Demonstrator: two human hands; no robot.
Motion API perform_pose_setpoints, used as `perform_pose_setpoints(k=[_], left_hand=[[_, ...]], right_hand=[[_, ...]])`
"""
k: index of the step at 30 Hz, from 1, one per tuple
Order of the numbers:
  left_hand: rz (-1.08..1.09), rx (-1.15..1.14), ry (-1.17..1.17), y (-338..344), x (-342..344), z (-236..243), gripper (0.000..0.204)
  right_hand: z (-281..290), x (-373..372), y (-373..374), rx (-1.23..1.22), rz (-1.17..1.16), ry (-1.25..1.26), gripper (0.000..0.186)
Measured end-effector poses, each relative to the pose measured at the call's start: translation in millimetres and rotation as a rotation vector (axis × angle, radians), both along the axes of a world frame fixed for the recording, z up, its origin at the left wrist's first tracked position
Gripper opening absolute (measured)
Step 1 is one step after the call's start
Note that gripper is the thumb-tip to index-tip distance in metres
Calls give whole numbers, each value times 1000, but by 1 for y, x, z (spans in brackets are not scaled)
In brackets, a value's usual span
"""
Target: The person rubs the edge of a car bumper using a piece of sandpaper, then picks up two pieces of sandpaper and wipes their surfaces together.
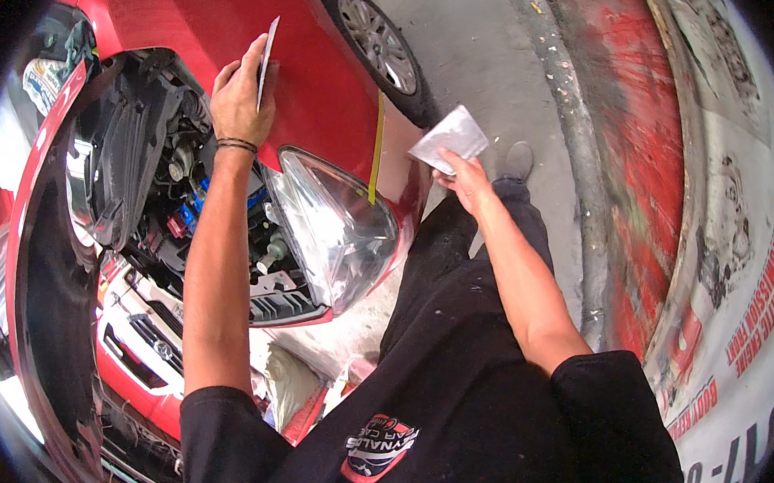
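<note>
hands (241, 104), two, hold one thin plate (458, 134) each.

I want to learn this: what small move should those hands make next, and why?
Perhaps the left hand should bring its thin flat plate over to the silvery plate in the right hand, because each hand grips one and the two plates are apart.
</note>
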State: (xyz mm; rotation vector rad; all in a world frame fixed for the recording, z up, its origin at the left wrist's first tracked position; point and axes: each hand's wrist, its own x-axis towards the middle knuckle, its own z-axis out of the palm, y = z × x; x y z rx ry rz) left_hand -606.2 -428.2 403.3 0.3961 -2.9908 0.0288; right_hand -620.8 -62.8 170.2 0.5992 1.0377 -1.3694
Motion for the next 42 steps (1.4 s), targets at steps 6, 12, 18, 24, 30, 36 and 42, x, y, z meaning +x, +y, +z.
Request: perform_pose_setpoints(k=[6, 12, 18, 24, 30, 36, 42], left_hand=[[101, -1, -49, 6, 0, 1, 40], [56, -65, -57, 3, 5, -1, 41], [6, -97, -114, -12, 9, -13, 43], [-233, 836, -136, 155, 18, -44, 42], [51, 1904, -640, 381, 115, -68, 49], [-149, 1771, -1271, 414, 163, -93, 51], [-803, 110, -1036, 294, 87, -116, 52]], right_hand=[[5, -27, 126, 630, 931, 825, 58], [38, 12, 271, 851, 1206, 550, 47], [11, 85, 311, 561, 302, 399, 63], [142, 61, 240, 47, -699, 267, 52], [163, 120, 263, -153, -764, 184, 43], [157, 211, 308, 101, -918, 114, 47], [129, 270, 344, 234, -1221, 20, 49]])
